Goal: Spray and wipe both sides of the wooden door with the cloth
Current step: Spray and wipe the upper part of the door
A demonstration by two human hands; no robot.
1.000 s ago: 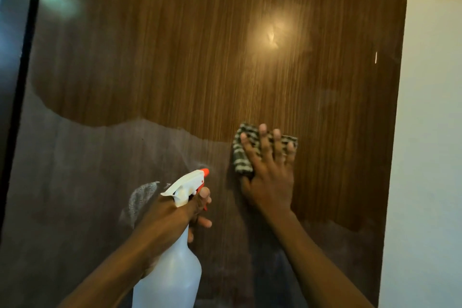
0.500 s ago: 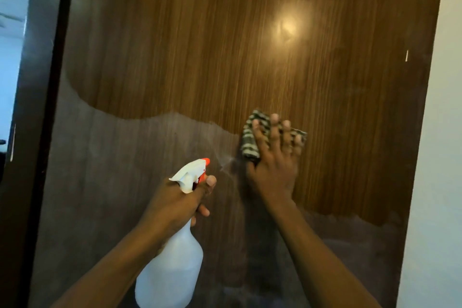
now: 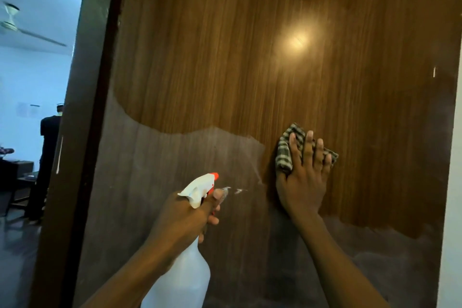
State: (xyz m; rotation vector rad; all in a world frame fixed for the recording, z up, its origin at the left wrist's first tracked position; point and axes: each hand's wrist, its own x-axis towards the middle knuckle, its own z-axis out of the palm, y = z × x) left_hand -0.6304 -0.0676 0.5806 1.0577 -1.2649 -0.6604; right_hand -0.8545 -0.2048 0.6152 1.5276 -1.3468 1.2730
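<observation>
The wooden door (image 3: 225, 57) fills most of the view, glossy brown above and dull grey across its lower part. My left hand (image 3: 182, 217) grips a white spray bottle (image 3: 185, 280) with an orange nozzle tip, its forefinger on the trigger; droplets hang in front of the nozzle. My right hand (image 3: 303, 180) presses a green-and-white checked cloth (image 3: 285, 152) flat against the door with straight fingers, right of the bottle. Most of the cloth is hidden under the fingers.
The door's dark edge (image 3: 100, 82) runs down the left. Past it lies a bluish room with a ceiling fan (image 3: 15, 22), a person in dark clothes (image 3: 47, 152) standing with their back turned, and dark furniture (image 3: 15, 177). A pale wall (image 3: 452, 207) borders the right.
The view has swung left, revealing the room beyond the door edge. The bottle has sprayed, leaving droplets in the air. The cloth hand has stayed at about the same spot on the door.
</observation>
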